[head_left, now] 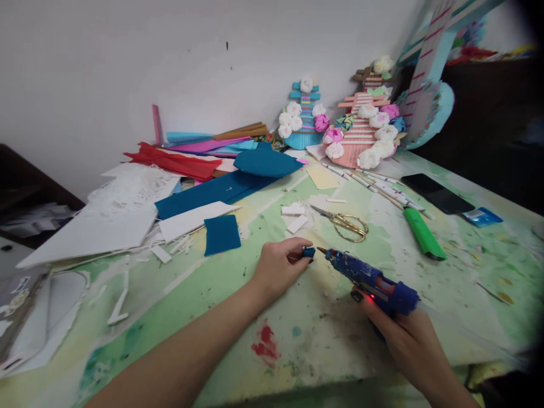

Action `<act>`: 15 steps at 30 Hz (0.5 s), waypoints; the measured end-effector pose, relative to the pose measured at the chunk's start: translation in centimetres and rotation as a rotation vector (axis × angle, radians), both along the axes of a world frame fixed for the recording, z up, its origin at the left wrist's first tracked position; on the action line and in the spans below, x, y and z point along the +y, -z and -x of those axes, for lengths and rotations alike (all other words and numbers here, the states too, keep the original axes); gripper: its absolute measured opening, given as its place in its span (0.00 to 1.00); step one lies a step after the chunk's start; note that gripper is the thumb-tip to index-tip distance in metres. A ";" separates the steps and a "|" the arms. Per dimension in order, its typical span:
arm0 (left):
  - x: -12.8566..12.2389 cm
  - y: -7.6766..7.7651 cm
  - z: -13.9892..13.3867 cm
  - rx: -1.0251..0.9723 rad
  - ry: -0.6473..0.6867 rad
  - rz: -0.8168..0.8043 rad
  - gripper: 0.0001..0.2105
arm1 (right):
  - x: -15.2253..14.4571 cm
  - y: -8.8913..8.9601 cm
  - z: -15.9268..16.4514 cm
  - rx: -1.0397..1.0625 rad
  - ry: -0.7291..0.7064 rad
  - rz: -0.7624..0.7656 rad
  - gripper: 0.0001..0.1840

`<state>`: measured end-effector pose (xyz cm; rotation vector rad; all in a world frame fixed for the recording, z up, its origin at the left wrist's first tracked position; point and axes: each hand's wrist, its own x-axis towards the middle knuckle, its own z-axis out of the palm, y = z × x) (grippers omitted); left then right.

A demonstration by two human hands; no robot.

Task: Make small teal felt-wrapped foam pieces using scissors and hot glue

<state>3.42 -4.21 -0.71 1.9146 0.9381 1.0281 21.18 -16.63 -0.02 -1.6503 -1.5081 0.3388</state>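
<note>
My left hand (278,266) pinches a small dark blue piece (309,252), most of it covered by the fingers. Wrapped round the handle of a blue glue gun (368,277) is my right hand (403,340); a red light glows near the thumb. The gun's nozzle points left and stands close to the blue piece, with a slight gap visible. Just beyond the hands lie gold-handled scissors (349,226) and small white strips (297,224). A dark blue rectangle (222,234) rests flat to the left of my left hand.
Blue sheets (212,192), red crepe paper (174,162) and white foam board (97,226) cover the back left. Decorated guitar shapes (304,122) lean on the wall. Pens (391,192), a black phone (437,192) and a green folded piece (423,232) lie at right.
</note>
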 end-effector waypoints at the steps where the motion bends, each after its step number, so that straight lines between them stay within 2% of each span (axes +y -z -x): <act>1: 0.0 0.0 0.0 0.001 -0.005 0.003 0.11 | -0.1 0.0 0.0 0.007 0.004 0.000 0.14; 11: 0.0 -0.2 0.0 0.020 0.010 -0.025 0.06 | -1.1 0.5 -0.7 0.140 0.022 0.033 0.14; 15: -0.1 -0.3 0.0 0.010 0.007 0.005 0.06 | -1.7 0.8 -2.7 0.140 0.005 0.003 0.11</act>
